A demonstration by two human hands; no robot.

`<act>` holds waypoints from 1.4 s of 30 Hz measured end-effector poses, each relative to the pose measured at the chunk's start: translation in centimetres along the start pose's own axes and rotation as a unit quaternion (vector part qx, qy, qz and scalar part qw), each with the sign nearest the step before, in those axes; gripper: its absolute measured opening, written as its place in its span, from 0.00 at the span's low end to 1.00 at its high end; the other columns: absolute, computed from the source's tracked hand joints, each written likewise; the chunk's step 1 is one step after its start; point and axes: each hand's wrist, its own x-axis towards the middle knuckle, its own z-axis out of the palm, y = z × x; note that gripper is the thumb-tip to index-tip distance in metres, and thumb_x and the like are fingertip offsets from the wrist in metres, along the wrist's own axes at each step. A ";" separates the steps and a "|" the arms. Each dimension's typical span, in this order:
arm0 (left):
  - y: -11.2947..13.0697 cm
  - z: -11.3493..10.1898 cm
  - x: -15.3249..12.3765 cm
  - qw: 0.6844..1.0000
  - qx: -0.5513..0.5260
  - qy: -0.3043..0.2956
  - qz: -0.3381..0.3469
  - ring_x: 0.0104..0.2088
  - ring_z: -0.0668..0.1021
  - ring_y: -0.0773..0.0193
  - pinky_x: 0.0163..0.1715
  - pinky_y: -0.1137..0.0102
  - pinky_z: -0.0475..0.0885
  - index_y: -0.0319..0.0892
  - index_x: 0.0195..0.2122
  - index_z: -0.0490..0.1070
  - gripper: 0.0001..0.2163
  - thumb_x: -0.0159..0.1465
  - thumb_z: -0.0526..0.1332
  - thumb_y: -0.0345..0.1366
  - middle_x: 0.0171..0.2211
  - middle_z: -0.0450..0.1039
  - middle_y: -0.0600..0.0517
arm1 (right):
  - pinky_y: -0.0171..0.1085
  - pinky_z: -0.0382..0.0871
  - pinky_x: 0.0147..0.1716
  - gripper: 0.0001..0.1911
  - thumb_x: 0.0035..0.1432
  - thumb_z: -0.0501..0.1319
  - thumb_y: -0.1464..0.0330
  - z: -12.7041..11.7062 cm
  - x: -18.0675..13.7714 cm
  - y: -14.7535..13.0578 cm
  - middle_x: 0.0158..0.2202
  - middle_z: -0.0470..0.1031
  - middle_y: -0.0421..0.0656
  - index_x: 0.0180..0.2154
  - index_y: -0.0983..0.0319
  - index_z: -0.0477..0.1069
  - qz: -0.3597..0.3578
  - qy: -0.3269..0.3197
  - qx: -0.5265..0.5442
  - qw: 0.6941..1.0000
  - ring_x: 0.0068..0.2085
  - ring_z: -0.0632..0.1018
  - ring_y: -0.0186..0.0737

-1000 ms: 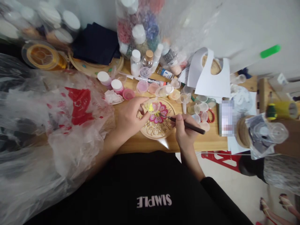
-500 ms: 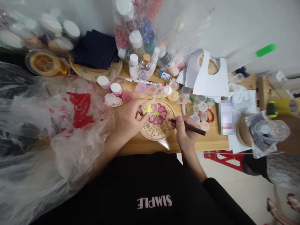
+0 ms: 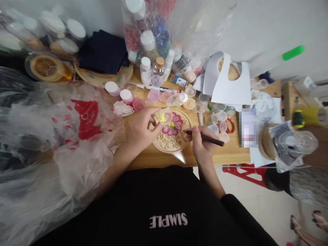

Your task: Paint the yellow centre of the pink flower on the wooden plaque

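Observation:
A round wooden disc [image 3: 171, 141] with gold outlines and a pink painted flower lies on the wooden table in front of me. My right hand [image 3: 203, 145] pinches a dark thin paintbrush [image 3: 205, 137], whose tip touches the yellow centre of the flower. My left hand [image 3: 140, 130] is closed on a small clear cup of yellow paint [image 3: 162, 117], held over the disc's upper left edge.
Several small paint cups [image 3: 153, 96] and bottles [image 3: 146, 70] crowd the table behind the disc. A large crumpled plastic bag [image 3: 64, 136] fills the left. White cut paper [image 3: 228, 85], red scissors [image 3: 230, 125] and clear containers [image 3: 294, 143] lie to the right.
The brush tip has moved a little left, from the pink petals onto the flower's yellow centre. My left hand keeps the paint cup in place.

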 end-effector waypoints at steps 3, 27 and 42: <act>0.0 -0.1 0.1 1.000 0.003 -0.001 0.004 0.25 0.75 0.71 0.25 0.77 0.69 0.42 0.47 0.70 0.16 0.57 0.64 0.28 0.29 0.74 0.57 | 0.34 0.68 0.24 0.13 0.64 0.58 0.64 0.1 0.1 -0.1 0.22 0.77 0.37 0.28 0.60 0.75 -0.007 0.006 0.004 1.000 0.24 0.76 0.32; 0.2 -0.1 0.0 1.000 0.001 -0.007 0.006 0.28 0.77 0.71 0.31 0.76 0.72 0.43 0.48 0.68 0.17 0.57 0.64 0.27 0.33 0.76 0.56 | 0.34 0.68 0.23 0.15 0.64 0.58 0.61 -0.3 0.1 -0.1 0.22 0.76 0.38 0.28 0.60 0.76 -0.003 0.028 0.017 0.999 0.23 0.77 0.33; 0.3 -0.1 0.0 1.000 0.002 -0.009 0.019 0.28 0.77 0.72 0.33 0.76 0.73 0.43 0.48 0.66 0.18 0.58 0.64 0.26 0.39 0.77 0.55 | 0.34 0.68 0.24 0.16 0.63 0.59 0.60 -0.1 0.1 0.0 0.22 0.77 0.38 0.28 0.61 0.76 0.013 0.026 0.010 1.000 0.24 0.77 0.33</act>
